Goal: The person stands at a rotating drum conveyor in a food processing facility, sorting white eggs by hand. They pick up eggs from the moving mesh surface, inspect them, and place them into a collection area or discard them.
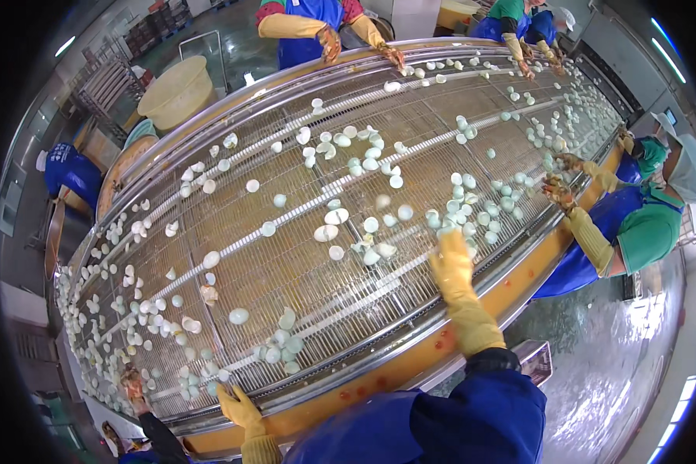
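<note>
My right hand (453, 268), in a yellow rubber glove, reaches over the metal-rod conveyor (348, 296). Its fingertips meet a cluster of pale green eggshell halves (453, 217); whether it grips one is hidden. At the conveyor's near edge is my left hand (240, 408), gloved the same way, with thumb and fingers apart. A small group of eggshells (190, 387) lies just beyond its fingertips. Between my hands sits another heap of shells (281, 345). A whole-looking pale egg (238, 316) rests farther in.
An orange-brown ledge (400, 371) with red spots runs along my side. A co-worker's gloved hands (559, 188) work at the right; another worker's hand (132, 385) is at the lower left. More workers stand across. A yellow tub (177, 95) stands behind the far edge.
</note>
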`<control>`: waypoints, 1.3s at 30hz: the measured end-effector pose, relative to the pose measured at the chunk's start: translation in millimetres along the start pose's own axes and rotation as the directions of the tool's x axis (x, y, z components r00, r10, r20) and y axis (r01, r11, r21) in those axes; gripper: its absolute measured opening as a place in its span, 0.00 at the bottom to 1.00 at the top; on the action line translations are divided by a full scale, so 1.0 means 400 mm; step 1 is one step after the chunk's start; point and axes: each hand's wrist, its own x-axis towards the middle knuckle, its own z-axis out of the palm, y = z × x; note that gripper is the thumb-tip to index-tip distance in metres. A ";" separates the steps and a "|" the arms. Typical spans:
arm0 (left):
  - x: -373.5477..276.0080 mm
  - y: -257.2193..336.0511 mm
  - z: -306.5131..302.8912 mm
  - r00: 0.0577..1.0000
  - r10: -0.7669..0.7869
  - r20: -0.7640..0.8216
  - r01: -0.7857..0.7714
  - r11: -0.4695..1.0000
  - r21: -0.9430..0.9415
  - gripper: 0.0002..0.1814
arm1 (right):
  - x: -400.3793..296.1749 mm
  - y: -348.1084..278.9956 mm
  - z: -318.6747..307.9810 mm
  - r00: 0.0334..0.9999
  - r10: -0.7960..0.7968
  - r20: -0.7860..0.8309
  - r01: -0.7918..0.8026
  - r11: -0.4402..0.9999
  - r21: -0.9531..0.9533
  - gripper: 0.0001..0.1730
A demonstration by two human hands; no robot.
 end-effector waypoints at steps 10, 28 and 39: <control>-0.044 0.069 0.029 0.998 -0.004 0.061 -0.004 0.993 0.118 0.27 | 0.149 0.059 0.140 0.892 0.433 -0.130 -0.233 0.686 0.690 0.22; -0.151 0.199 0.110 0.998 -0.049 0.039 0.042 0.985 0.168 0.28 | 0.509 0.413 0.226 0.932 0.355 0.067 -0.361 0.927 0.105 0.16; -0.190 0.328 0.153 0.999 -0.038 0.033 0.033 0.989 0.142 0.15 | 0.263 0.096 0.177 0.910 -0.132 0.394 0.016 0.958 0.286 0.11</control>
